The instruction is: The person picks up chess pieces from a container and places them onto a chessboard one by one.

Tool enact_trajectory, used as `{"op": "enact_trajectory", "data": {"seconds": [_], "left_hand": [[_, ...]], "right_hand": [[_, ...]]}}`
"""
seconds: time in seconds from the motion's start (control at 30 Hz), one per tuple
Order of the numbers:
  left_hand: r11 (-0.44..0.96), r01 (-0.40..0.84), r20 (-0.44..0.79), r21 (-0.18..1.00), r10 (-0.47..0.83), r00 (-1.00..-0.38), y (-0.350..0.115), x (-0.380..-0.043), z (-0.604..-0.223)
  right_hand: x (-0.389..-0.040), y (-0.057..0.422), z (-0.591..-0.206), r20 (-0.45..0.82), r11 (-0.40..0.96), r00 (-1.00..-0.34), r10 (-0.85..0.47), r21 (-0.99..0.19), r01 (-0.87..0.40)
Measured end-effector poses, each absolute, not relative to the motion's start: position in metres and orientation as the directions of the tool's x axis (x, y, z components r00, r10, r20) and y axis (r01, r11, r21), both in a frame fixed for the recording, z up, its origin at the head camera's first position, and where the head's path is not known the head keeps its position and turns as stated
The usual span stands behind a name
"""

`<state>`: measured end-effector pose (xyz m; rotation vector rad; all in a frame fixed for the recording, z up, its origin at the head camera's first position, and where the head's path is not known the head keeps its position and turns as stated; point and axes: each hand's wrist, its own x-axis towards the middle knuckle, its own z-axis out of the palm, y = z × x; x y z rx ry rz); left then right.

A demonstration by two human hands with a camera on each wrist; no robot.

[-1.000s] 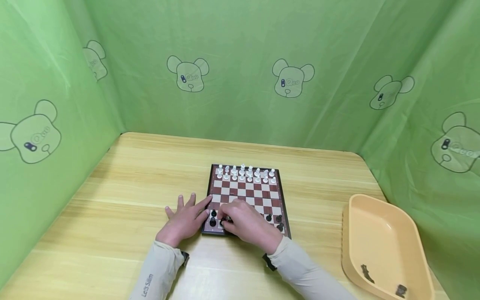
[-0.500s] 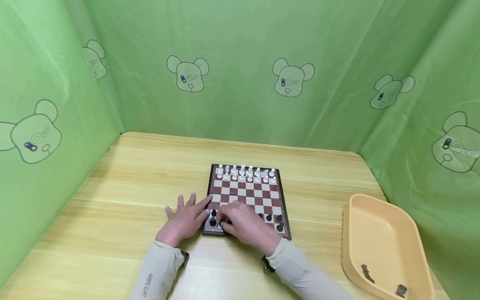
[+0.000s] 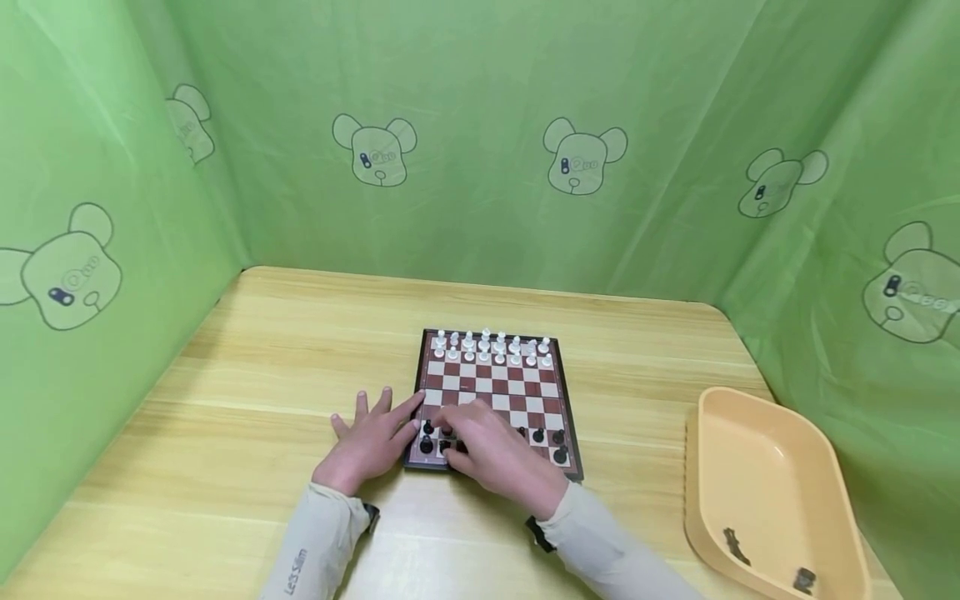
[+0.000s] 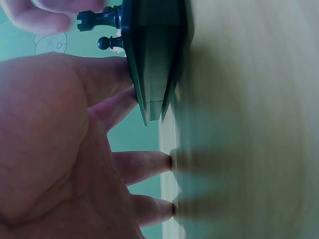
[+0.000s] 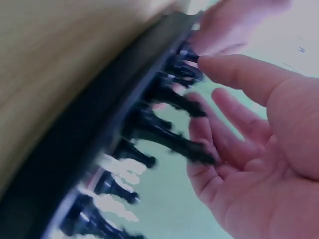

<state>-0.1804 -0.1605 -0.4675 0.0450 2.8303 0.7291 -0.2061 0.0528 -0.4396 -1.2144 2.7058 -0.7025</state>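
A folding chessboard [image 3: 534,389] lies on the table with white chess pieces [image 3: 484,345] in two rows at its far side. My left hand [image 3: 367,447] spreads its fingers, thumb and index touching the board's left edge. Beside them stand a black rook [image 4: 98,20] and a black pawn [image 4: 108,43]. Over the near rows is my right hand [image 3: 497,450], thumb and fingers apart around the black pieces at the left. A dark piece [image 3: 445,447] stands by its thumb. The right wrist view shows tall black pieces [image 5: 187,147] near the palm; some are hidden from above.
A peach plastic tray [image 3: 772,467] stands at the right, holding two small dark objects [image 3: 805,580]. Green fabric [image 3: 480,225] with bear-head prints encloses the wooden table [image 3: 315,333] on the back and sides.
My right hand's thumb and fingers have parted, and it has shifted slightly right. The dark piece beside the rook now shows standing free of the fingers. My left hand stays put.
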Motion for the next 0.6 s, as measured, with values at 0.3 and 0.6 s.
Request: {"op": "enact_trajectory", "data": {"seconds": [0.3,0.6], "left_hand": [[0.867,-0.031,-0.205,0.497,0.083,-0.975,-0.16,-0.181,-0.468],[0.863,-0.045,-0.211,0.503,0.072,-0.975,-0.16,-0.179,-0.47]], "right_hand": [[-0.187,0.111,-0.407,0.23,0.6,-0.768,-0.598,-0.507,-0.619],[-0.18,0.231,-0.398,0.302,0.743,-0.881,-0.365,-0.476,-0.471]]}}
